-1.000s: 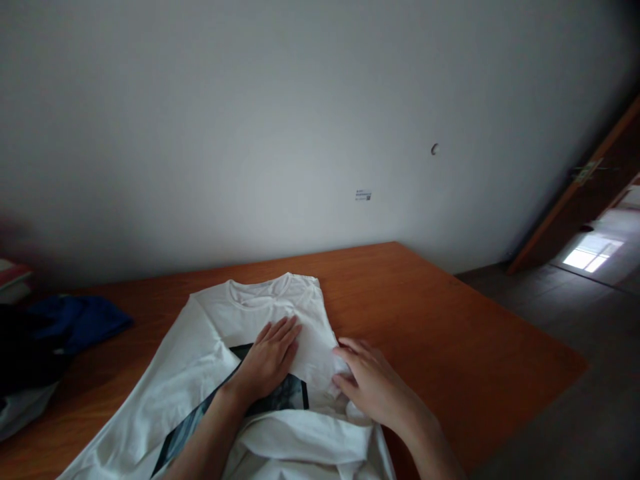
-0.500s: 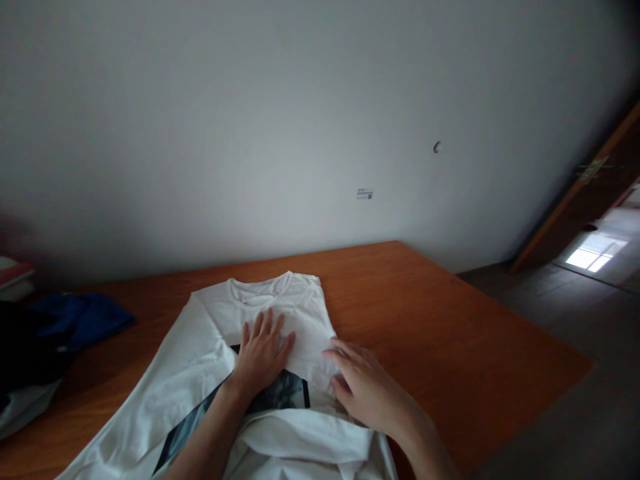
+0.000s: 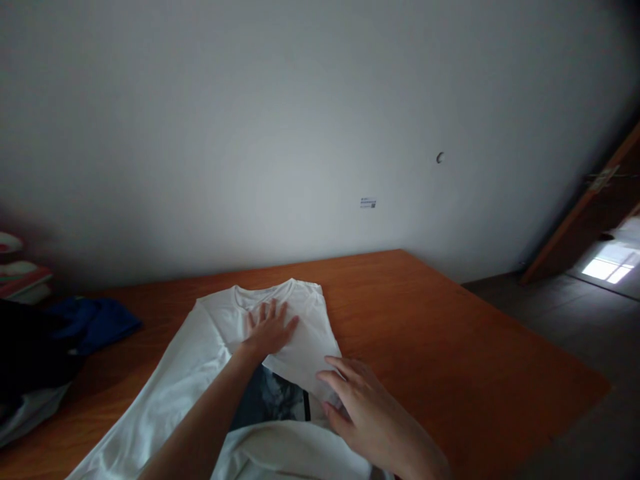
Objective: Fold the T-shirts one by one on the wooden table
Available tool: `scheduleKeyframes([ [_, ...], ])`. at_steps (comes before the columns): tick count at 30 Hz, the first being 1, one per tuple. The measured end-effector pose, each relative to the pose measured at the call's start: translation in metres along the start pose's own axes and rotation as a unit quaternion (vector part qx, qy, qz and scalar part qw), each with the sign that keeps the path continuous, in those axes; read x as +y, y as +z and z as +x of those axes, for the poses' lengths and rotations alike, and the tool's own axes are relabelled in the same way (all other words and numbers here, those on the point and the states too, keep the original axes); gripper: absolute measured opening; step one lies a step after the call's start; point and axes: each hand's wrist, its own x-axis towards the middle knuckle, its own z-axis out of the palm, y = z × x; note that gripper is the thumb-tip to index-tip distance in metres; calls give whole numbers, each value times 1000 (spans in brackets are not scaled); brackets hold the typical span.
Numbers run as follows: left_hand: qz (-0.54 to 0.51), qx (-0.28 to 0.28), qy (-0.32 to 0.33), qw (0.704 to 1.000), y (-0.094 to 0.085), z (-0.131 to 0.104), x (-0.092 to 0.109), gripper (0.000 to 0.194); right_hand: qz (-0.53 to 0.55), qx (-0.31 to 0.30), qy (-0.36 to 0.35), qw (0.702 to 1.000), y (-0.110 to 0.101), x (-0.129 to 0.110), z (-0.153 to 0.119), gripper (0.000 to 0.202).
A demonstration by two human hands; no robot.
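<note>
A white shirt (image 3: 195,353) with a dark printed picture (image 3: 280,399) on its front lies on the wooden table, neckline toward the wall. My left hand (image 3: 270,329) rests flat on its chest below the collar, fingers spread. At the shirt's right edge is my right hand (image 3: 353,393), its fingers apart and touching or just over the fabric of a folded-in sleeve (image 3: 300,370). Bunched white cloth (image 3: 285,447) covers the lower part of the print.
Blue cloth (image 3: 97,323) and dark clothing (image 3: 30,353) lie on the left of the table (image 3: 490,373), near a stack of red and white items (image 3: 25,280). A pale wall (image 3: 280,133) stands behind. At right is a brown door (image 3: 590,207).
My left hand has slid up the shirt toward the collar, uncovering more of the print. My right hand has shifted slightly down along the right edge. The view has tilted slightly.
</note>
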Motion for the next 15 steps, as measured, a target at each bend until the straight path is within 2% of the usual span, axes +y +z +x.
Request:
scheduleKeyframes([
  [4, 13, -20, -36, 999, 5, 4, 0, 74, 4, 0, 3, 1000, -2, -6, 1, 34],
  [9, 15, 3, -60, 998, -1, 15, -1, 68, 12, -4, 4, 1000, -5, -6, 1, 35],
  [12, 20, 40, -99, 994, -12, 29, -16, 63, 5, -2, 5, 1000, -4, 0, 2, 37],
  [15, 20, 26, -135, 990, -25, 42, -41, 67, 0, -14, 12, 1000, -1, 5, 3, 38],
])
